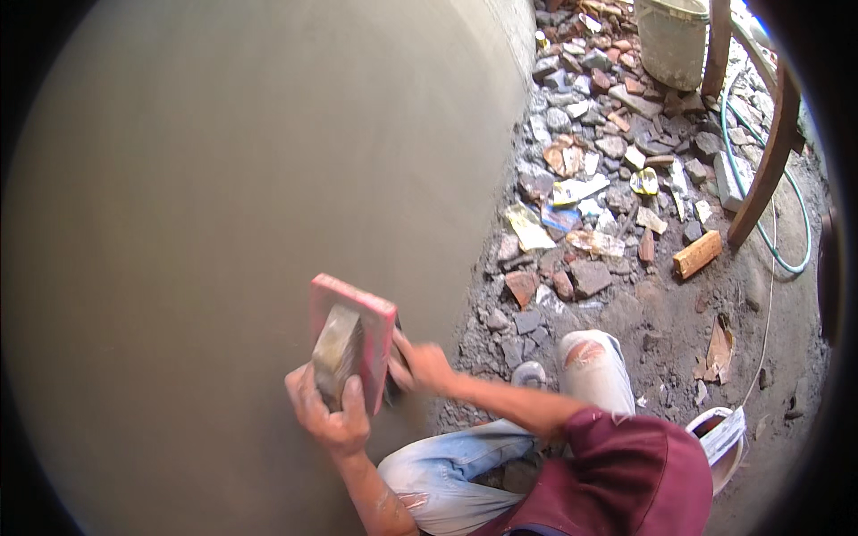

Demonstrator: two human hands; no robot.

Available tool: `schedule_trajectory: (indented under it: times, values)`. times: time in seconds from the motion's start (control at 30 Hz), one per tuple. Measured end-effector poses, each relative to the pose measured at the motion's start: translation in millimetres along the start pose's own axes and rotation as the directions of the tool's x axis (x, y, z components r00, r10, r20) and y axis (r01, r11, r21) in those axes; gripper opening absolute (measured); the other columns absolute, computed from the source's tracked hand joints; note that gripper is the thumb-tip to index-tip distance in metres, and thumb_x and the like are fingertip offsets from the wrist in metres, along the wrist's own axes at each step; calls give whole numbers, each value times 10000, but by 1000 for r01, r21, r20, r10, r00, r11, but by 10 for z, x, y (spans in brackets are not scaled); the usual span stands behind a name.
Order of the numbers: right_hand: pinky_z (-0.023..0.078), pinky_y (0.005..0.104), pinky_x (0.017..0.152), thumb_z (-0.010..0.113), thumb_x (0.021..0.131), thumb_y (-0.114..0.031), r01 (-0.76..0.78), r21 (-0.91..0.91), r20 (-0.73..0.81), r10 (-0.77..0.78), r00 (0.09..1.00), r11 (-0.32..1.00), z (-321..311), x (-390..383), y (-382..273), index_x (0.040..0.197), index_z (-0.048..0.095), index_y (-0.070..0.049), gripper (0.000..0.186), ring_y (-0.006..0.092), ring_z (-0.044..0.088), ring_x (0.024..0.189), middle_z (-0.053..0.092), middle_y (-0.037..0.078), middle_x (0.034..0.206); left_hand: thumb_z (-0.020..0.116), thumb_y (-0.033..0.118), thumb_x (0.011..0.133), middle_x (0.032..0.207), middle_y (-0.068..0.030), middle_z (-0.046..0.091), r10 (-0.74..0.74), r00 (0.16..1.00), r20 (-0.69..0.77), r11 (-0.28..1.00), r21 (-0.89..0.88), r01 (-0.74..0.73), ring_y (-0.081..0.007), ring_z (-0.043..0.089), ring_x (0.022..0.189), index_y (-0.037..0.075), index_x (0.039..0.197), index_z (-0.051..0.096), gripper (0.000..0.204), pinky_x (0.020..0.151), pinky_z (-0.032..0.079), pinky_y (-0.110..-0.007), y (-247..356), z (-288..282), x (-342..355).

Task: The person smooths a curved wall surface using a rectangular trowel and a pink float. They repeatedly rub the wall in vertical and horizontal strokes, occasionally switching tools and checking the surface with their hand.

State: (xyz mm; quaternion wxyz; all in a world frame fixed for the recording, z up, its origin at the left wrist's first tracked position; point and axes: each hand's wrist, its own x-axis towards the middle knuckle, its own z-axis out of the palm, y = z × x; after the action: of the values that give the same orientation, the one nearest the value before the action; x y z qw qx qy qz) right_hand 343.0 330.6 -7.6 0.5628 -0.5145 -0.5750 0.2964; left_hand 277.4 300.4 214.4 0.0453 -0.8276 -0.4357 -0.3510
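Note:
My left hand (332,415) grips the block-like handle of a plastering float (380,313) with a pink-red rectangular plate. The float is tilted up on edge, its handle side toward the left. At the plate's other side is my right hand (427,368), slightly blurred, with its fingers bent close against the float. Something dark shows beside those fingers, but the plate hides most of it. Behind the float spreads a smooth grey plastered wall (250,161).
Broken bricks and stones (590,277) litter the ground along the wall's base. A dirty bucket (672,45), wooden poles (764,170) and a green hose (809,228) stand or lie at the upper right. A wood block (697,255) and a white container (728,438) are nearer me.

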Motion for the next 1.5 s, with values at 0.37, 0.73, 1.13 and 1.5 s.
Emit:
schedule_trajectory:
  times: [0.37, 0.73, 1.13, 1.5]
  values:
    - [539, 376, 894, 393, 1039, -227, -74, 845, -249, 512, 822, 530, -2955, 589, 653, 1402, 447, -46, 410, 206, 620, 1022, 596, 100, 1168, 772, 135, 836, 1069, -146, 624, 120, 985, -124, 971, -191, -143, -314, 607, 962, -2, 1206, 647, 414, 824, 516, -420, 195, 471, 383]
    - [600, 327, 632, 583, 1028, -289, -217, 255, -489, 319, 812, 942, -4726, 2550, -238, 1217, 544, -12, 337, 186, 689, 860, 646, 111, 1023, 781, 198, 859, 1022, -161, 586, 58, 968, -243, 780, -594, -196, -321, 580, 912, -20, 1199, 636, 429, 802, 489, -417, 596, 1704, 1614]
    - [589, 366, 745, 514, 1066, -311, 210, 731, -530, 346, 774, 649, -3465, 2572, 1109, 1192, 603, 9, 356, 267, 723, 861, 712, 160, 1034, 789, 203, 832, 1017, -162, 626, 165, 951, -260, 796, -534, -284, -333, 607, 912, -14, 1186, 652, 437, 812, 508, -431, 732, 2181, 1393]
    - [501, 557, 818, 496, 1026, -442, 132, -254, -607, -264, 750, 958, -3636, 4957, -1000, 1403, 434, -37, 557, 517, 676, 879, 706, 295, 911, 752, 229, 820, 1052, -195, 577, 6, 952, -306, 1000, -24, -15, -338, 585, 920, -45, 1203, 615, 489, 796, 497, -439, 352, 924, 708]
